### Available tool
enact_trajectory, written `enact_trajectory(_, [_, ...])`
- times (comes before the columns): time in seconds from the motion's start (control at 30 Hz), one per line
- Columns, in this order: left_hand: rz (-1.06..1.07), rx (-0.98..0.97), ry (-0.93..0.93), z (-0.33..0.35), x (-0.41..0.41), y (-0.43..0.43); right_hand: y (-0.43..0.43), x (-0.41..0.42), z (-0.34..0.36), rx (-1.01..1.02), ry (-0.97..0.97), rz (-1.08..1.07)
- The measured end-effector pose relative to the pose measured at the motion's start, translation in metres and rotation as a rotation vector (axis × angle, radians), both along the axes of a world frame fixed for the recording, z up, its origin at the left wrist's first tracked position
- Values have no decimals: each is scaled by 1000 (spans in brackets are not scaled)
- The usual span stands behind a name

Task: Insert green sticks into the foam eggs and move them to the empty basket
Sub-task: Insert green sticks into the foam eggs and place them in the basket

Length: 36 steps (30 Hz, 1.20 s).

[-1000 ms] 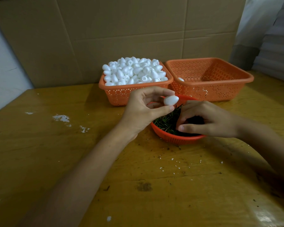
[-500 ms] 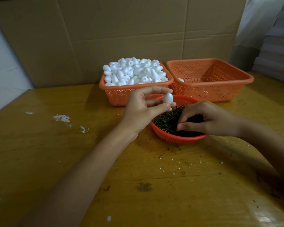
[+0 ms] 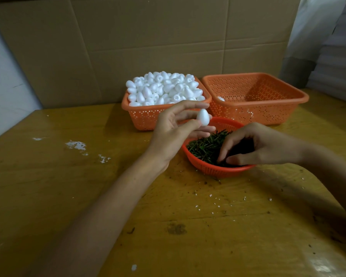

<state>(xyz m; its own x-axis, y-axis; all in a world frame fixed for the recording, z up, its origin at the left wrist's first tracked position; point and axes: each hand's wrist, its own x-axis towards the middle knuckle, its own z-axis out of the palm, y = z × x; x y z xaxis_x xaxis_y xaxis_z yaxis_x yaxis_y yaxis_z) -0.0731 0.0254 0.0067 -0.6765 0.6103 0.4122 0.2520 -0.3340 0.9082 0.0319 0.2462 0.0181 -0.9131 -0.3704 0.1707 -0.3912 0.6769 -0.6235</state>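
1. Fingers (image 3: 221,154) of the right hand (image 3: 268,144) curl down into the sticks (image 3: 205,146), tips close to the thumb; whether they pinch one I cannot tell.
2. Sticks fill a round red bowl (image 3: 214,171) about midway across the table (image 3: 88,186), nearer its far edge.
3. Left hand (image 3: 171,134) clamps an egg (image 3: 203,119) between thumb and fingers, point up, over the bowl's far left rim; the index finger reaches out just above it.
4. Left basket (image 3: 145,118), heaped with eggs (image 3: 164,88), stands at the far edge.
5. Right basket (image 3: 268,116) stands just beside it, toward the far right corner, with a lone egg (image 3: 220,98) in its near left corner.
6. Cardboard (image 3: 148,37) stands behind both baskets.
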Motion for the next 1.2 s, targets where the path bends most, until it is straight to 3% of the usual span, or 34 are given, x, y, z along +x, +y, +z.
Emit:
enact_trajectory(0.83, [-2, 4, 84, -2, 0, -3, -1, 0, -2, -85, -42, -12])
enact_trajectory(1.2, [62, -59, 102, -2, 2, -2, -6, 0, -1, -97, 48, -50])
